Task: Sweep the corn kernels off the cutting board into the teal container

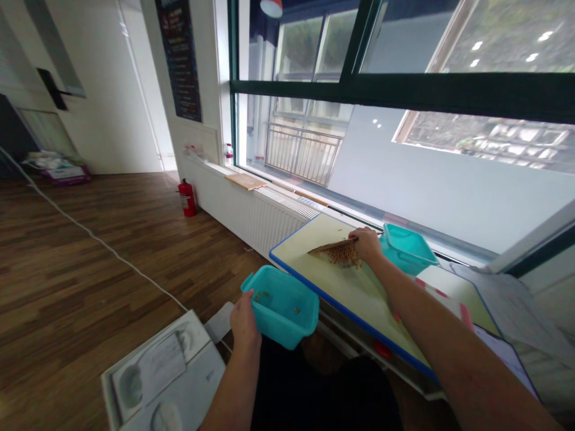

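My left hand [245,317] grips the near-left side of a turquoise plastic container [277,330], held beside the table's long blue edge. A few small brown bits lie on the container's floor. My right hand [367,244] is closed on one end of a thin, flat brown piece [330,246], perhaps cardboard, tilted on edge over the table. Against its near side lies a heap of small brown grains [344,256], touching the pale yellow tabletop [309,257]. Beyond my right wrist stands a second turquoise container [406,263], whose contents cannot be seen.
Windows and a radiator [251,218] run along the far side. White packaging [193,374] lies at lower left, near a white cable [121,254] crossing the wood floor. A red fire extinguisher [187,199] stands by the wall. Papers [530,305] lie at right.
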Demonstrator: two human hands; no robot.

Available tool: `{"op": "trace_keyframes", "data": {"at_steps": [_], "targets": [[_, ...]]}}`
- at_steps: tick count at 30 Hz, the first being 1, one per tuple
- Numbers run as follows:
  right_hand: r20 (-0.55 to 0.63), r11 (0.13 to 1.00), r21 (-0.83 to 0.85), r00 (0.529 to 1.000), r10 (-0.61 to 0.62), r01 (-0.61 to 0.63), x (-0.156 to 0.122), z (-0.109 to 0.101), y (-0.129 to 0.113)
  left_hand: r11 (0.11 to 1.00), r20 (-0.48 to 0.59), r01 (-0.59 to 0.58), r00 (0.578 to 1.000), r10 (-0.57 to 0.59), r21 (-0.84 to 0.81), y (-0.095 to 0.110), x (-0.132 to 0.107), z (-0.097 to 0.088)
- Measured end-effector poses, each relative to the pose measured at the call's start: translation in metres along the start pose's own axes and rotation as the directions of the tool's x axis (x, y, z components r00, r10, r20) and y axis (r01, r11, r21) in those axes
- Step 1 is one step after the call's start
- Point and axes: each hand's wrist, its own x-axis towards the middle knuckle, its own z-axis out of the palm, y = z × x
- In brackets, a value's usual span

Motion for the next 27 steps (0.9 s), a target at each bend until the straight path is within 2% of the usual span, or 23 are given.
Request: {"op": "trace_keyframes", "data": {"at_steps": [3,9,11,18,27], "targets": [[0.007,1.0,0.014,1.0,-0.012,0.012,-0.003,-0.001,0.002,0.996,0.021,0.086,0.996,-0.086,-0.006,-0.009,-0.011,0.006],[-0.017,0.999,0.035,1.0,-0.022,0.023,-0.012,-0.003,0.004,0.991,0.127,0.133,0.983,-0.129,-0.018,-0.032,-0.033,0.018],[-0.022,0.998,0.043,0.999,-0.033,0.034,-0.016,-0.005,0.003,0.99,0.147,0.141,0.98,-0.136,-0.026,-0.033,-0.037,0.021],[-0.031,0.994,0.083,0.997,-0.075,0.077,-0.025,-0.013,0.0,0.982,0.118,0.181,0.978,-0.174,-0.046,-0.023,-0.038,0.024],[-0.038,0.978,0.155,0.99,-0.138,0.142,-0.034,-0.017,0.0,0.986,0.127,0.166,0.979,-0.162,-0.02,-0.032,-0.044,0.034]]}}
